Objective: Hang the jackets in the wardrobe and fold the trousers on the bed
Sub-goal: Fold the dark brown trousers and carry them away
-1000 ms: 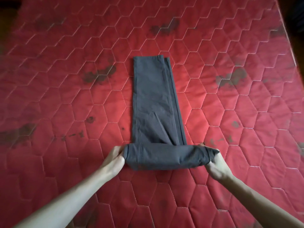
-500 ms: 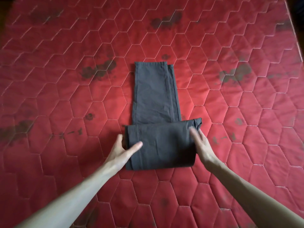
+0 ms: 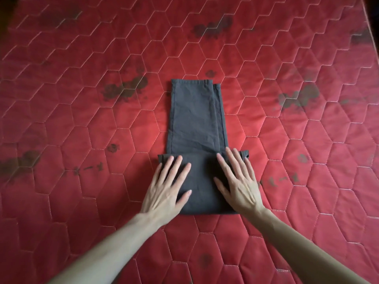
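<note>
Two flat, spread palms, left hand (image 3: 164, 193) and right hand (image 3: 240, 187), pressing folded trousers (image 3: 196, 111), red bed (image 3: 82, 140)

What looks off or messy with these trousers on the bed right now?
The trousers are slightly askew: the under leg's hem peeks out right of the top one. The folded end bunches past the right hand. Dark blotches mark the mattress.

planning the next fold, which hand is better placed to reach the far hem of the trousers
Right, marginally. The right hand lies flat higher on the trousers, fingertips at the fold's top edge; the left hand sits lower.
</note>
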